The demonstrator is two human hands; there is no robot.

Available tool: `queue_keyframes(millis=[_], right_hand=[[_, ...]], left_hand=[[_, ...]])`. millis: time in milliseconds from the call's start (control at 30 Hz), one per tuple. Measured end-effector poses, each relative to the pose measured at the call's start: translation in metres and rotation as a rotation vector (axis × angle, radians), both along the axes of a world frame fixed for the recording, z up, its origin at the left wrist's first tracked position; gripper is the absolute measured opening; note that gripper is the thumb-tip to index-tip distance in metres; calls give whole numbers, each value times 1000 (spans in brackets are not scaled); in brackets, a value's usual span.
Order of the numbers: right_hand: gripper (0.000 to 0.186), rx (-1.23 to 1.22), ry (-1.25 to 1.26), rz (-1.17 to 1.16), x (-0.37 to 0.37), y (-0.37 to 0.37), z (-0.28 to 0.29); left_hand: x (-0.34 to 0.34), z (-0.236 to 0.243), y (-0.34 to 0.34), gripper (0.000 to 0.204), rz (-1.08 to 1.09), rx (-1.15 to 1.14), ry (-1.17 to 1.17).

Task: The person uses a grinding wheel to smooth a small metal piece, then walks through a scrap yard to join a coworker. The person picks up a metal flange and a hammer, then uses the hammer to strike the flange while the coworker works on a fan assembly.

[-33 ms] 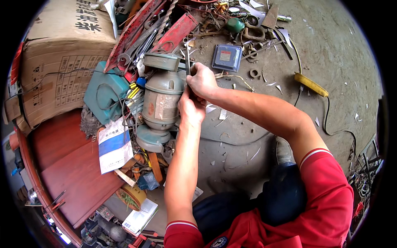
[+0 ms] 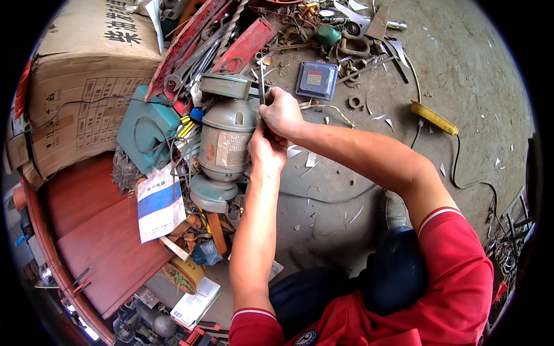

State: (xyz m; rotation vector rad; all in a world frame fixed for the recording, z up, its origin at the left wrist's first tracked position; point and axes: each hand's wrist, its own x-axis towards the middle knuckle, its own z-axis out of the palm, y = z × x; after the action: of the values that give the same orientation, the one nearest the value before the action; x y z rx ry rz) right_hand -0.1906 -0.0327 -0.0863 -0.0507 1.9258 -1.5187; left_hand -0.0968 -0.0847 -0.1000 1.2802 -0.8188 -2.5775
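A grey-green electric motor unit (image 2: 225,147) with a round body, worn label and flanged base stands among the clutter at centre. At its upper right side, my right hand (image 2: 280,115) is closed on a steel wrench (image 2: 261,75), its ring end pointing away from me. My left hand (image 2: 265,150) is just below, against the motor's right side, with fingers curled under my right hand; what they grip is hidden. A square blue-grey plate (image 2: 316,81) lies on the floor beyond my hands.
A large cardboard box (image 2: 86,104), teal case (image 2: 144,127), red toolbox (image 2: 254,46) and red wooden board (image 2: 86,230) crowd the left and back. A paper booklet (image 2: 160,205) lies beside the motor. Cables, paper scraps and a yellow power strip (image 2: 434,118) lie on the floor at right.
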Motion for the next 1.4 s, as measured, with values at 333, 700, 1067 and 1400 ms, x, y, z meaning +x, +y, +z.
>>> queue_keyframes(millis=[333, 700, 1067, 1400], right_hand=[[27, 13, -28, 29, 4, 0, 4], [20, -42, 63, 44, 14, 5, 1], [23, 51, 152, 78, 19, 9, 7], [23, 51, 40, 118, 24, 15, 15]], left_hand=[[6, 2, 0, 23, 36, 24, 29], [16, 8, 8, 20, 30, 6, 15], [25, 15, 12, 18, 4, 1, 32], [37, 14, 18, 20, 23, -3, -18]])
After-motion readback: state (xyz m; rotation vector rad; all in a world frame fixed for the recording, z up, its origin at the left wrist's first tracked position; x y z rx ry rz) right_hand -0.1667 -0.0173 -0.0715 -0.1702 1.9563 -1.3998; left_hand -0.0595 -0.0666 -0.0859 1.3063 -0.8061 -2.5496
